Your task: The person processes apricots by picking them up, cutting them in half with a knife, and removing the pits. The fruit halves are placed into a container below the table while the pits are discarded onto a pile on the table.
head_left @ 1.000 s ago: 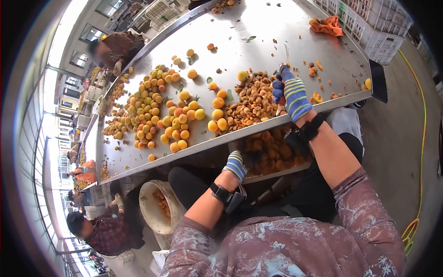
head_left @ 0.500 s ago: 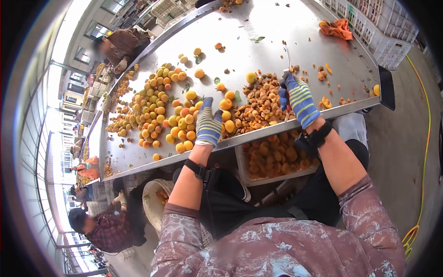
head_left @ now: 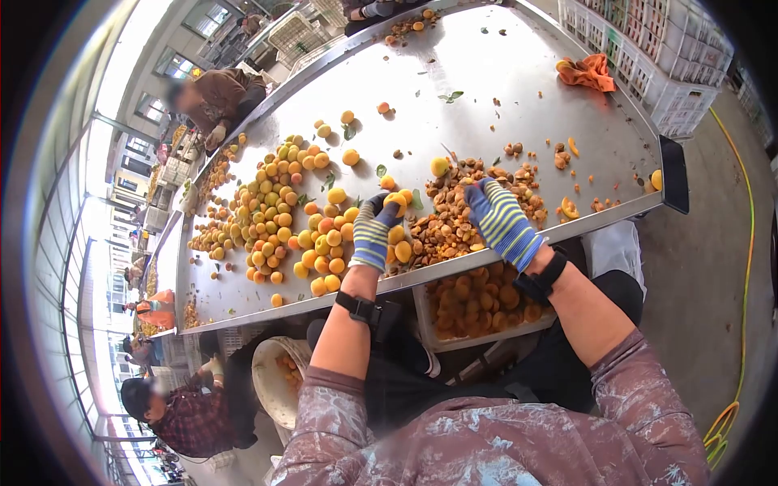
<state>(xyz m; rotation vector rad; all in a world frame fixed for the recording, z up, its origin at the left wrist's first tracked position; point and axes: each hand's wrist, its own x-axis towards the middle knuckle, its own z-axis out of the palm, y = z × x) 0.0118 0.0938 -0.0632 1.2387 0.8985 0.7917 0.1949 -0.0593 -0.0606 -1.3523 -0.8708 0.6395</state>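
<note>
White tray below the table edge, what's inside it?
Orange fruit pieces are visible inside the tray. The table edge covers the tray's far part, so the contents there can't be seen, nor can anything beneath the top layer.

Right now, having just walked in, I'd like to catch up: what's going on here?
At a metal table, the person's gloved left hand holds an orange fruit; the gloved right hand is at a heap of brown pieces. More whole fruit lies to the left, and a tub of fruit sits below the edge.
</note>
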